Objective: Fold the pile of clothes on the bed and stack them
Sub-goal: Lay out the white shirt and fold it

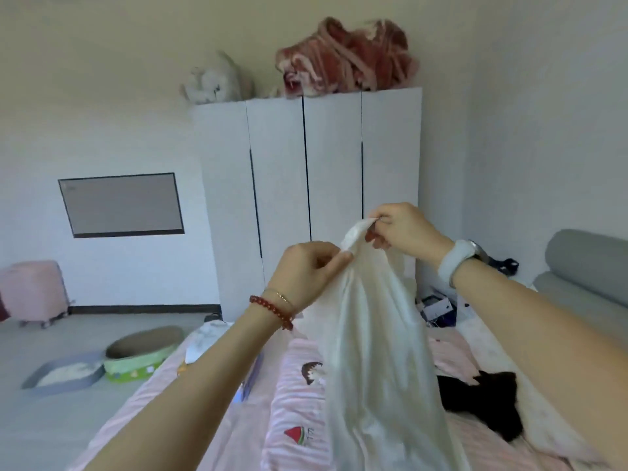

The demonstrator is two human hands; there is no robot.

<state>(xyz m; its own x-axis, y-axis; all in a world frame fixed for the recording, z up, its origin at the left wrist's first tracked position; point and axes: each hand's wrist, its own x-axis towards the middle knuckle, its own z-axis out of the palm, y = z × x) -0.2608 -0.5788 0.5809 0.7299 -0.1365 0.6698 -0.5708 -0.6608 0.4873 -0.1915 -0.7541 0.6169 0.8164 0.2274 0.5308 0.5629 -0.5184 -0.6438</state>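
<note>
- White thin fabric garment held up in the air over the bed, hanging down in loose folds, lower part draping toward the pink bedding.
- Left hand pinches the garment's top edge between thumb and curled fingers; grip closed on the cloth. Red bead bracelet and thin gold chain on that wrist.
- Right hand pinches the same top edge a bit higher and just beside the left hand; grip closed on the cloth too. Pale wristband watch on that wrist.
- Pink striped blanket with cartoon prints lies on the bed under the hanging garment.
- Black crumpled garment lies on the bed to the right, partly behind the right forearm.
- White four-door wardrobe against the far wall; red-and-white bundled blanket and white plush toy on top of it.
- Floor at left: green-rimmed round cat scratcher, grey litter tray, pink stool.
- Dark-framed grey panel on the left wall.
</note>
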